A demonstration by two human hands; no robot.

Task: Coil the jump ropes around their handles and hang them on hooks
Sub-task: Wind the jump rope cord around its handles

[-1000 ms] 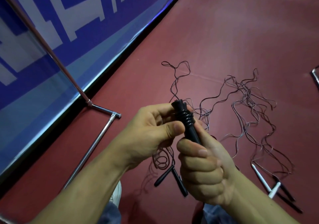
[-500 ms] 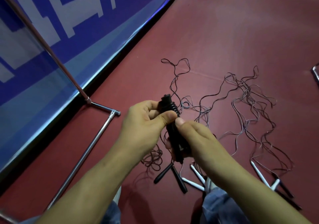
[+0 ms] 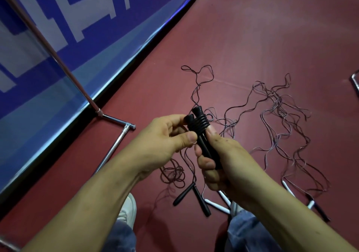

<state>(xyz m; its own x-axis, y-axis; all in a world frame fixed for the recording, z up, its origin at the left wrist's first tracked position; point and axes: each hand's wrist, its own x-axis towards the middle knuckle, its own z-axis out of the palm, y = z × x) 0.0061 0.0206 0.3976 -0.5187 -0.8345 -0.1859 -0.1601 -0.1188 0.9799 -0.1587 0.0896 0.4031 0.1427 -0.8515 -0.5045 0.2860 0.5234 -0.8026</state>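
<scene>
light: dim, even | shadows: soft | edges: wide-angle bend | focus: slightly soft

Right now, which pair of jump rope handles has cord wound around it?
The black pair held by the left hand and right hand, coils near its top. The black floor pair and white handles lie bare.

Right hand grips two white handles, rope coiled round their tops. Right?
No. The handles in the right hand are black, not white; the head view shows it. The rope coiled round their tops is right.
</scene>
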